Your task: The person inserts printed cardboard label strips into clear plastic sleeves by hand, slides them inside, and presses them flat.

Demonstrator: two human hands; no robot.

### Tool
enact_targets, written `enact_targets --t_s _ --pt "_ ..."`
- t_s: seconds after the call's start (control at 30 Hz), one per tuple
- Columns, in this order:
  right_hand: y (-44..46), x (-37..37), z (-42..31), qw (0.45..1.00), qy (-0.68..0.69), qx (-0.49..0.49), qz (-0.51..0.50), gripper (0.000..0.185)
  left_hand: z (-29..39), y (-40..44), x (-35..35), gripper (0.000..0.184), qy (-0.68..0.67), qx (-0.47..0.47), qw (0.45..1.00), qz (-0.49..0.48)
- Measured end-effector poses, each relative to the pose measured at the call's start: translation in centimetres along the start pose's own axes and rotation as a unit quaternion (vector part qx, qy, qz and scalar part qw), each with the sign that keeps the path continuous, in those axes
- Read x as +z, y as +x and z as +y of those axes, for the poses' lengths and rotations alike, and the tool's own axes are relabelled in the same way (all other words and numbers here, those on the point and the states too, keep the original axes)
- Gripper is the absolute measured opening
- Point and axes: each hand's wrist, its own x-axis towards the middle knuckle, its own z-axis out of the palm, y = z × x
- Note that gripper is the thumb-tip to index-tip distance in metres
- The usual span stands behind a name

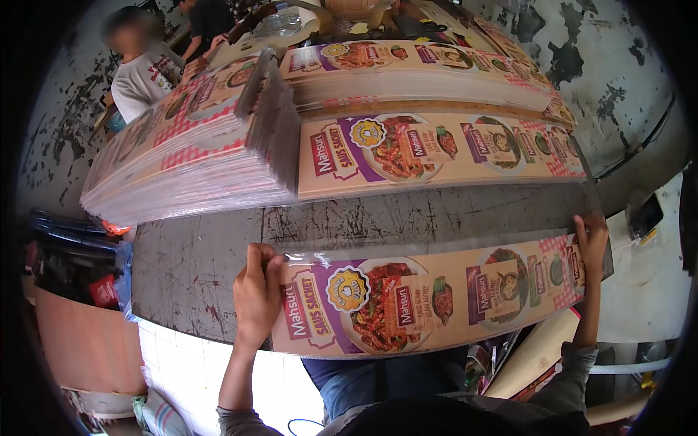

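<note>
A long printed sheet (451,291) with Mahsuri sauce pictures, in a clear plastic sleeve, lies across the table's near edge. My left hand (258,294) grips its left end, thumb at the upper corner and fingers curled. At the opposite end, my right hand (591,243) holds the upper right corner, its fingers closed around the edge. Clear film shows along the sheet's upper border. Beyond it rests a low pile of matching sheets (451,152). To the left rises a tall, uneven stack of sleeved sheets (196,160).
Another thick stack (422,87) sits at the back. The dark, scratched tabletop (211,254) shows between the piles and my sheet. A person in a light shirt (142,83) is at the far left, with another person in dark clothing behind. A brown carton (91,341) stands at lower left.
</note>
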Motion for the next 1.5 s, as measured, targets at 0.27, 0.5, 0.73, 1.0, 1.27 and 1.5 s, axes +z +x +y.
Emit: enact_targets --t_s 0.27,0.5,0.73,1.0,1.27,1.5 --pt "0.3 -0.2 -1.6 0.999 -0.043 0.027 -0.005 0.035 0.5 -2.9 -2.1 0.042 -0.097 -0.090 0.991 -0.020" --pt "0.0 0.1 -1.8 0.993 -0.114 -0.013 0.020 0.035 0.4 -7.2 -3.1 0.050 -0.317 -0.186 0.930 -0.015" --pt "0.4 -0.8 -4.6 0.981 -0.049 0.075 -0.174 0.027 2.3 -7.9 -2.8 0.061 -0.594 -0.179 0.784 0.001" --pt "-5.4 -2.0 -26.1 0.745 0.519 -0.277 -0.316 0.034 1.5 -7.4 -1.8 0.048 -0.576 -0.228 0.785 -0.030" --pt "-10.0 1.0 -36.8 0.703 0.592 -0.328 -0.216 0.044 0.4 -7.7 -1.0 0.081 -0.531 -0.111 0.840 -0.013" --pt "-10.8 0.9 -36.5 0.779 0.455 -0.372 -0.218 0.045 0.6 -7.5 -0.9 0.097 -0.550 -0.130 0.825 -0.006"
